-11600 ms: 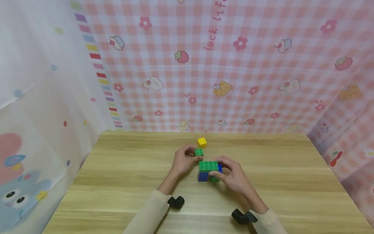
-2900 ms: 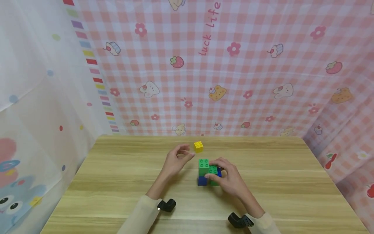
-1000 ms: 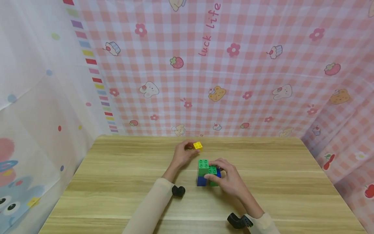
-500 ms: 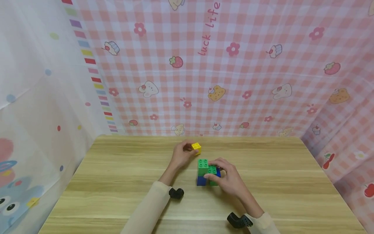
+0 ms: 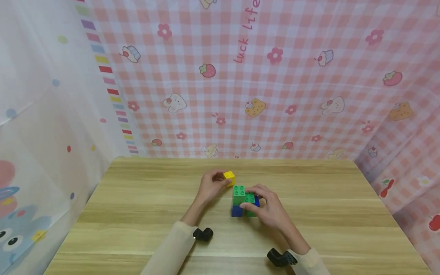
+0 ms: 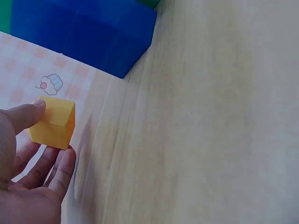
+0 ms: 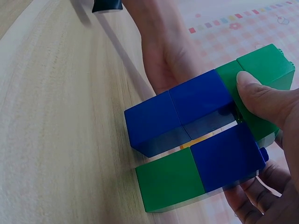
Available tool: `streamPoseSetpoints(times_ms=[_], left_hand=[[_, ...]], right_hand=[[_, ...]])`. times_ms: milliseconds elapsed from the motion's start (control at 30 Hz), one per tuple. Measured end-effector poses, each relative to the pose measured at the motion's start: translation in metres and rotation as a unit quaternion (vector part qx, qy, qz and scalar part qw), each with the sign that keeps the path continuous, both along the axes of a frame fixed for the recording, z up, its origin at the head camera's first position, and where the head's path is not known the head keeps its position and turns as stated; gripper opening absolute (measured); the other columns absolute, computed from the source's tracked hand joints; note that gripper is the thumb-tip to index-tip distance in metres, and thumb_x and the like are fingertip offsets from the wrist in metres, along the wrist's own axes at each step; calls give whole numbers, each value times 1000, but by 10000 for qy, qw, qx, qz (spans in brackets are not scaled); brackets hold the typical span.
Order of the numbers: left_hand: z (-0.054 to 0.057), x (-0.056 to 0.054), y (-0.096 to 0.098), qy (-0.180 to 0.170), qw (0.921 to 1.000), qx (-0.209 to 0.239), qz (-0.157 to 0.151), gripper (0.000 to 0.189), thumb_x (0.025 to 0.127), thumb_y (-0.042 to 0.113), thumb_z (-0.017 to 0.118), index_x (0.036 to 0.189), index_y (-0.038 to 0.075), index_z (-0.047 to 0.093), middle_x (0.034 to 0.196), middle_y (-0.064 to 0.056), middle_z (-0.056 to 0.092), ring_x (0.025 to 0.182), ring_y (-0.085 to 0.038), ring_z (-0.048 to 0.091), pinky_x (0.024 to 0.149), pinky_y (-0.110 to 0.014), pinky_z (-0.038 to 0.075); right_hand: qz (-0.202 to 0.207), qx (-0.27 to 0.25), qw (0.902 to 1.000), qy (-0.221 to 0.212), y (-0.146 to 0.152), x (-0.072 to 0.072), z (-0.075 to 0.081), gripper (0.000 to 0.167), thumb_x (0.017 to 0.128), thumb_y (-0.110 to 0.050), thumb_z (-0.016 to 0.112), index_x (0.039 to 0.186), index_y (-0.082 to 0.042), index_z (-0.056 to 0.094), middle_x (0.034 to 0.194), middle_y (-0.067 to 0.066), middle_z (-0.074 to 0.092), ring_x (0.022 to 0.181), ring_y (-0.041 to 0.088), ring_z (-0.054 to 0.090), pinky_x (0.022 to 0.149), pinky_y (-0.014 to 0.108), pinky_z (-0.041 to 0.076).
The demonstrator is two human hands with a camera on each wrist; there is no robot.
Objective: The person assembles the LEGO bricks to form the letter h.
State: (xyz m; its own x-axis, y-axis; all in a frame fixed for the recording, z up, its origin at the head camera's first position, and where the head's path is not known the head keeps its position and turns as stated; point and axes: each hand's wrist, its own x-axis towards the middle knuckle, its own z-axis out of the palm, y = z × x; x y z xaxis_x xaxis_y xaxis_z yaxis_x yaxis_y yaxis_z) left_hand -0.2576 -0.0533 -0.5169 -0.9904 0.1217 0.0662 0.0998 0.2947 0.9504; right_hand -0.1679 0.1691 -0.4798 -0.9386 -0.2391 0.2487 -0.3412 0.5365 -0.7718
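My left hand (image 5: 210, 187) pinches a small yellow toy building brick (image 5: 228, 178) between thumb and fingers, just behind and left of a brick structure. In the left wrist view, the yellow brick (image 6: 52, 121) has the thumb on its upper side. My right hand (image 5: 269, 206) grips the structure near its top. Two columns stand side by side in the right wrist view: one of blue bricks (image 7: 180, 112), the other a blue brick (image 7: 226, 156) over a green brick (image 7: 170, 182). A long green brick (image 7: 254, 128) bridges them, and a small green brick (image 7: 268, 67) sits on its left end.
The wooden table (image 5: 137, 206) ends at the back against a pink checked cloth (image 5: 220, 95). A white printed cloth (image 5: 41, 114) hangs along the left side. A black wrist mount (image 5: 203, 234) sits on the left sleeve, another black mount (image 5: 282, 258) on the right.
The small green brick, earlier in my left hand, now sits on the structure. My left hand has since taken the yellow brick and drawn it closer. My right hand keeps its hold.
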Motion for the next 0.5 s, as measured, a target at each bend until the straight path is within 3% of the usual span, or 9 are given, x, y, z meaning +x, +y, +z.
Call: streamPoseSetpoints(times_ms=[500], left_hand=[[12,23,-8,-69,9996,251,80,36,91,27,80,123,13,72,111,-8,70,99,-19,67,89,-29,61]], right_hand=[[-22,12,10000,-87,-1,1,2,38,85,-33,84,119,-22,73,109,-9,70,98,10,61,87,31,57]])
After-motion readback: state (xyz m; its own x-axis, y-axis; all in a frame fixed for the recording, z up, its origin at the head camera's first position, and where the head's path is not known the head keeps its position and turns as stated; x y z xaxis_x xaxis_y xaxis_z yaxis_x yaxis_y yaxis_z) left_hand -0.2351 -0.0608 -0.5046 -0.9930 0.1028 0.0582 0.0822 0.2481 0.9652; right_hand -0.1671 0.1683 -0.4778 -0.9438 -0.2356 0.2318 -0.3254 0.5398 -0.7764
